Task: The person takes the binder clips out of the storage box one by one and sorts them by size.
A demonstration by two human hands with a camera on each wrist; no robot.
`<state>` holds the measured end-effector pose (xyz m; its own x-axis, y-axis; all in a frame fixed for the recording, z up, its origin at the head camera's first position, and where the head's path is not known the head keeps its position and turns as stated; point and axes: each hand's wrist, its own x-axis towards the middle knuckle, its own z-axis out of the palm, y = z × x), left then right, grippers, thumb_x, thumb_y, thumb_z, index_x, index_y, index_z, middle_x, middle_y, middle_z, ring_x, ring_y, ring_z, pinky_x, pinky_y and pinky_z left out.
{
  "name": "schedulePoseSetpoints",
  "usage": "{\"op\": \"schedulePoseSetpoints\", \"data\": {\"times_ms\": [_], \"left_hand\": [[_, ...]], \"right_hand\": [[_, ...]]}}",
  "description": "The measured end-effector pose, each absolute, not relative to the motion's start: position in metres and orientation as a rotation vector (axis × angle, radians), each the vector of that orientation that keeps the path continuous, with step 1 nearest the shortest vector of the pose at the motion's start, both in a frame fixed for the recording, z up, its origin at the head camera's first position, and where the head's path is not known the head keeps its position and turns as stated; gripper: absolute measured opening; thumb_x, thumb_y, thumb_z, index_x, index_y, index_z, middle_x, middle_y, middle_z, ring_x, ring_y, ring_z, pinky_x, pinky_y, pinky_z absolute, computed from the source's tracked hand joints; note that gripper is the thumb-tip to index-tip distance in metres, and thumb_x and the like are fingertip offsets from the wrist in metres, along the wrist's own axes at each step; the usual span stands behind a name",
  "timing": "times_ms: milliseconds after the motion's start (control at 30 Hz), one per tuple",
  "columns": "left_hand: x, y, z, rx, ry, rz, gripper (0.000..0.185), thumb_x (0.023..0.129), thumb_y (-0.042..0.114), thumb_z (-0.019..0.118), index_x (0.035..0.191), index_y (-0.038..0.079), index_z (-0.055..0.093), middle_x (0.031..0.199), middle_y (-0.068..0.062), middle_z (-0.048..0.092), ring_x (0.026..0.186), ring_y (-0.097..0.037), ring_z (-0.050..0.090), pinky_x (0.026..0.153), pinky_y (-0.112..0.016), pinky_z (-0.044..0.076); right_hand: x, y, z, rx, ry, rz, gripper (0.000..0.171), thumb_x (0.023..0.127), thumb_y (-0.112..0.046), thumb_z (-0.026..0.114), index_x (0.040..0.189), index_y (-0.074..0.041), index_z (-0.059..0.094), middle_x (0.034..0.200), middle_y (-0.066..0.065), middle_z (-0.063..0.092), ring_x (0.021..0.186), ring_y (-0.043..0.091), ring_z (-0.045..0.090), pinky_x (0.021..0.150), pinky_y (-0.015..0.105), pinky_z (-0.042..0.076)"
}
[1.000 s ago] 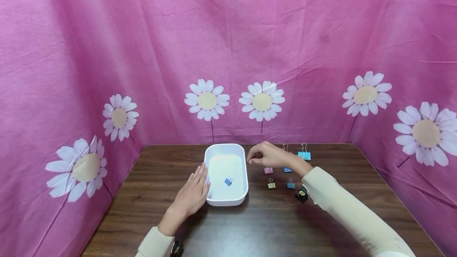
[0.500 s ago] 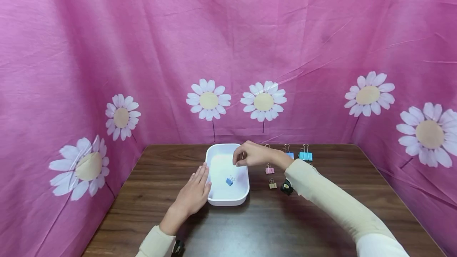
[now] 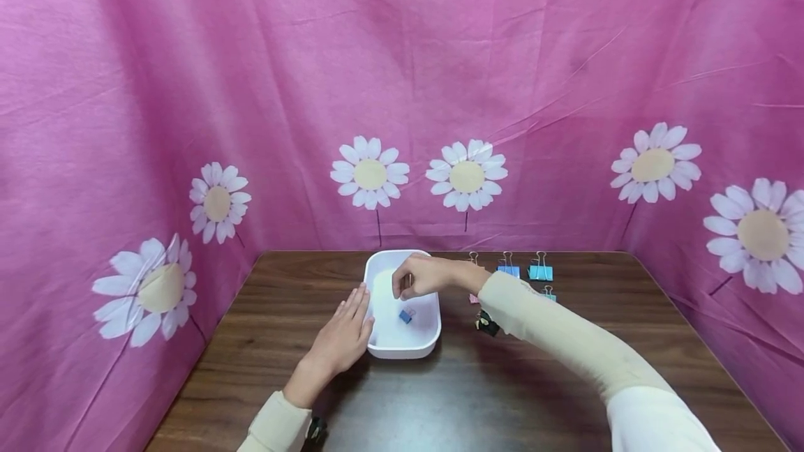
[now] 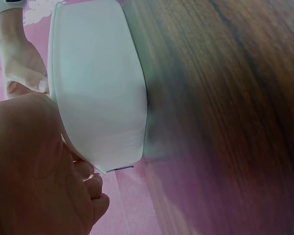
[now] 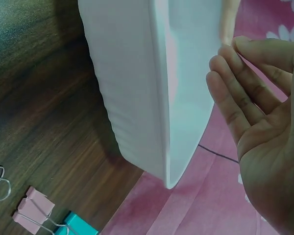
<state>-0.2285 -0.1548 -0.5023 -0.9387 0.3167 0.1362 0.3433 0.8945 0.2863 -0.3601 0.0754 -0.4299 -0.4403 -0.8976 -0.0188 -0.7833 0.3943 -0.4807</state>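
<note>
A white rectangular tray [image 3: 402,352] stands on the wooden table, with a small blue binder clip [image 3: 405,316] lying inside. My left hand [image 3: 342,333] rests along the tray's left rim, fingers extended in the head view. Over the tray's inside hovers my right hand [image 3: 427,276], its thumb and index fingertips brought together in the right wrist view [image 5: 264,98]. I cannot tell whether a small clip sits between those fingertips. Right of the tray are more binder clips: a blue one [image 3: 508,271], a turquoise one [image 3: 540,273] and a pink one [image 5: 34,210].
A smaller turquoise clip [image 3: 549,294] shows just past the right sleeve [image 3: 553,333], which hides other clips. Dark wooden tabletop [image 3: 283,284] surrounds the tray. A pink curtain [image 3: 402,89] with printed daisies hangs right behind the table and along both sides.
My right hand has moved left from beside the clips to over the tray and dipped slightly, fingertips held together. The left hand has stayed at the tray's rim.
</note>
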Motion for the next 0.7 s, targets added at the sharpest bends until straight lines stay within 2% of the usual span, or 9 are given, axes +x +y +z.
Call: {"op": "schedulePoseSetpoints", "data": {"times_ms": [400,533,700], "left_hand": [[-0.229,-0.154,-0.501,-0.518,-2.984,-0.45,0.06,0.114,0.027,0.042,0.163,-0.007,0.033,0.176,-0.02,0.025,0.163,-0.036,0.028,0.133,-0.053,0.03],[-0.229,-0.154,-0.5,-0.52,-2.982,-0.449,0.06,0.114,0.027,0.042,0.163,-0.007,0.034,0.175,-0.021,0.026,0.163,-0.037,0.029,0.133,-0.054,0.03],[-0.229,-0.155,-0.5,-0.532,-2.98,-0.437,0.06,0.114,0.027,0.042,0.163,-0.008,0.034,0.175,-0.021,0.027,0.162,-0.038,0.029,0.132,-0.054,0.03]], "right_hand": [[-0.363,0.065,-0.435,-1.505,2.336,-0.46,0.011,0.085,-0.002,0.077,0.095,-0.004,0.081,0.082,-0.004,0.076,0.074,-0.003,0.061,0.073,0.015,0.054],[-0.362,0.063,-0.438,-1.51,2.363,-0.387,0.013,0.084,0.0,0.079,0.094,-0.007,0.081,0.083,-0.005,0.076,0.077,0.001,0.064,0.073,0.015,0.054],[-0.359,0.058,-0.442,-1.474,2.364,-0.288,0.013,0.085,-0.002,0.082,0.097,-0.007,0.08,0.091,0.0,0.078,0.082,0.005,0.066,0.077,0.016,0.055]]}}
